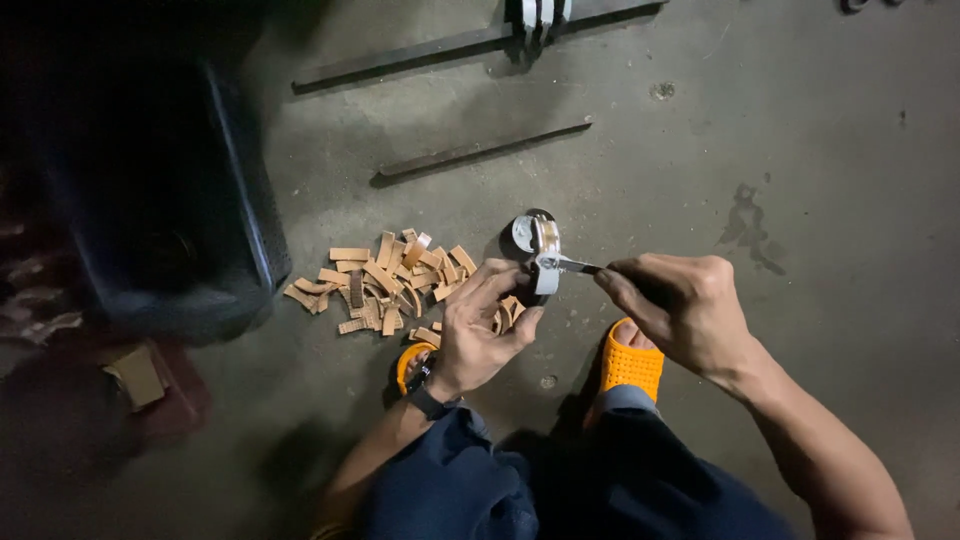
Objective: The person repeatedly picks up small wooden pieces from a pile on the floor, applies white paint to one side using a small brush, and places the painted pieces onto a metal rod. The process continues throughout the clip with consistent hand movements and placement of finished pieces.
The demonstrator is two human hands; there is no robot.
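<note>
My left hand (482, 328) grips a small curved metal part (543, 252) with a shiny band, held above the concrete floor. My right hand (676, 305) is closed on a thin dark tool (578, 266) whose tip touches the side of that metal part. A pile of several tan curved strips (388, 279) lies on the floor just left of my left hand. My feet wear orange slippers (631, 364), and my knees in dark blue trousers sit at the bottom of the view.
A dark plastic crate (170, 200) stands at the left. Two long metal bars (480, 150) lie on the floor farther away, the far one (450, 45) with a clamp-like piece (540, 20). A small cardboard piece (135, 375) lies at lower left.
</note>
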